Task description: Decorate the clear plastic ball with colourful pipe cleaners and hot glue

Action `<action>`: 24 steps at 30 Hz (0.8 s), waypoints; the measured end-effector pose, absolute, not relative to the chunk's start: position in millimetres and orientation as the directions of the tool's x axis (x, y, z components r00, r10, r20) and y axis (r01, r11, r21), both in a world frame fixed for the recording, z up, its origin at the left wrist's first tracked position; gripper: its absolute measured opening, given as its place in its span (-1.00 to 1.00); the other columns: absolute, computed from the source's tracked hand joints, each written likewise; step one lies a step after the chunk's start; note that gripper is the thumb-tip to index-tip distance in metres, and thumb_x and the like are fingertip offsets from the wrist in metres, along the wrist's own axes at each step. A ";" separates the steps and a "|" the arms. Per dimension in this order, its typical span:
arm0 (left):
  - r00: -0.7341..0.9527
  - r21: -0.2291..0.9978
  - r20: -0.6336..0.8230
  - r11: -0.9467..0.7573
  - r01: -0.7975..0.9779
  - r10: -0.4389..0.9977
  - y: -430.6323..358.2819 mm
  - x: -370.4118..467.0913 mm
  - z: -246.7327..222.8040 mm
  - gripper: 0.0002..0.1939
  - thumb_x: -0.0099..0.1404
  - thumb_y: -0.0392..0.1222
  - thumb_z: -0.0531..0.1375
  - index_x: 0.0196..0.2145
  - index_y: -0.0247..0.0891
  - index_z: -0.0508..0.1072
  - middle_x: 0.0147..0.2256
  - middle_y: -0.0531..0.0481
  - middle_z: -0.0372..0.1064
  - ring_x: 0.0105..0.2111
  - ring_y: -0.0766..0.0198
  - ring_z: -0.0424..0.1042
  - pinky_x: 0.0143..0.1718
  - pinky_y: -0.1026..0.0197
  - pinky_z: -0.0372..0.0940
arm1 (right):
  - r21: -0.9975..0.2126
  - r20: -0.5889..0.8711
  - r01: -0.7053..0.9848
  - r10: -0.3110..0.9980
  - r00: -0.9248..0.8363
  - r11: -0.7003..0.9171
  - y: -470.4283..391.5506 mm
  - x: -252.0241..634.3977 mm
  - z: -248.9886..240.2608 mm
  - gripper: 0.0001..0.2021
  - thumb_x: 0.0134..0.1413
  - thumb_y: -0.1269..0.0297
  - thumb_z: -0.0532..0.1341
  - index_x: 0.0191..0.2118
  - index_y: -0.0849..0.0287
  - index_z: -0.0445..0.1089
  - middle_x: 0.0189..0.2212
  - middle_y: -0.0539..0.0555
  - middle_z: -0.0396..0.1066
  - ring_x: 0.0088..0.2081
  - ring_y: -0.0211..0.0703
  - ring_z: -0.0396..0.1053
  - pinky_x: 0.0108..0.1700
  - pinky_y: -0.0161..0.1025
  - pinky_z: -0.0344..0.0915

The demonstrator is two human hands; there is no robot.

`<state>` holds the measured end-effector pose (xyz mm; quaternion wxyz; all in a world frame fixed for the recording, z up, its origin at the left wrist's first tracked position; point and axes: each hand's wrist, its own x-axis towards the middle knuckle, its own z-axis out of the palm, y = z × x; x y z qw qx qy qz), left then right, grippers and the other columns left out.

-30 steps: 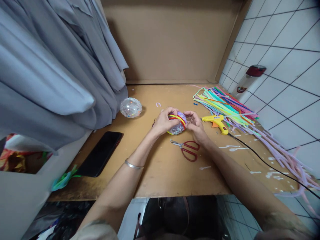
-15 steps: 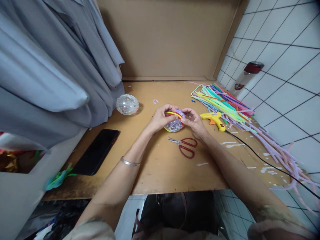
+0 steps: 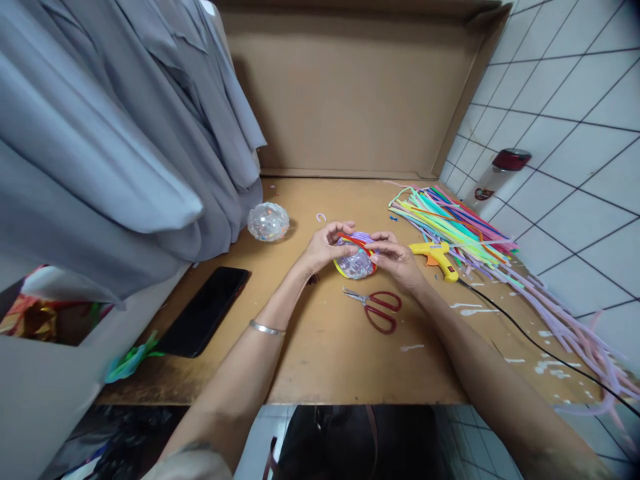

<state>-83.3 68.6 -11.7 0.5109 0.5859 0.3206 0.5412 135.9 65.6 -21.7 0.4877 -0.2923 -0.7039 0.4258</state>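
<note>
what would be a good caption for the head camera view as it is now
Two hands hold a clear ball banded in colour, above red-handled scissors and beside a yellow glue gun.

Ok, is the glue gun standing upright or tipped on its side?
On its side: the glue gun lies flat on the table, its orange trigger and handle seen in profile.

On our flat tan bench point(image 3: 320, 367), we have a black rectangular phone point(image 3: 205, 311) by the left edge, with a clear round ball point(image 3: 269, 222) behind it. Red-handled metal scissors point(image 3: 367, 305) lie near the middle. Behind and right is a yellow plastic glue gun point(image 3: 437, 252); beyond it, long thin multicoloured strips point(image 3: 453, 221) spread along the right edge.
</note>
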 end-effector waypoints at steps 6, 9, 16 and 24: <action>0.247 0.929 0.322 -0.255 -0.268 0.914 67.4 -88.9 -13.0 -0.56 -0.06 -0.07 0.51 -0.31 -0.28 0.44 0.16 -0.28 0.37 0.19 -0.06 0.37 0.23 -0.08 0.19 | -0.878 0.438 0.027 0.825 -0.356 0.478 66.5 137.6 -21.0 -0.75 -0.02 -0.04 0.43 -0.24 -0.08 0.65 -0.05 0.08 0.32 0.12 0.00 0.30 0.29 0.06 0.19; 0.179 0.917 0.312 -0.247 -0.314 0.933 69.4 -86.9 -16.0 -0.56 -0.05 -0.06 0.48 -0.29 -0.25 0.42 0.08 -0.19 0.40 0.15 0.01 0.39 0.19 -0.04 0.21 | -0.873 0.438 0.057 0.830 -0.344 0.484 66.7 137.2 -20.9 -0.71 -0.03 -0.08 0.43 -0.23 -0.06 0.65 -0.06 0.10 0.33 0.11 0.02 0.31 0.25 0.05 0.22; 0.008 0.986 0.157 -0.157 0.058 0.988 65.6 -85.0 -5.4 -0.35 -0.01 0.12 0.43 -0.07 -0.26 0.36 -0.15 -0.09 0.40 -0.17 0.18 0.45 -0.06 0.08 0.34 | -0.880 0.442 0.031 0.842 -0.309 0.474 65.0 134.1 -22.5 -0.55 -0.03 -0.08 0.42 -0.02 -0.04 0.55 -0.04 0.10 0.39 0.03 0.02 0.36 0.10 0.01 0.35; 0.078 0.904 0.048 -0.077 0.420 0.996 52.9 -84.7 10.6 -0.34 0.00 0.31 0.37 -0.18 -0.31 0.42 -0.23 -0.11 0.48 -0.25 0.13 0.47 -0.16 0.08 0.36 | -0.933 0.356 -0.045 0.901 -0.248 0.357 65.1 129.9 -26.6 -0.36 -0.13 0.01 0.46 0.11 0.00 0.36 -0.01 0.13 0.36 0.01 0.01 0.36 -0.09 -0.11 0.41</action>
